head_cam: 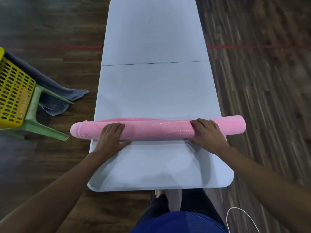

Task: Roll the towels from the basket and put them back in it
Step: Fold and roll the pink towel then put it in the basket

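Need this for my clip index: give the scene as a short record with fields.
pink towel: almost fully rolled, lying across the table, both ends past its edges
left hand: pressing on the roll, fingers flat
right hand: pressing on the roll
basket: yellow, on a green stool left of the table
grey towel: trails from the basket to the floor
left to do: finish the roll, put it in the basket

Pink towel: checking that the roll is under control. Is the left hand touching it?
Touching. The head view shows the left hand resting on the pink towel, its fingers lying across the top of the roll on the table.
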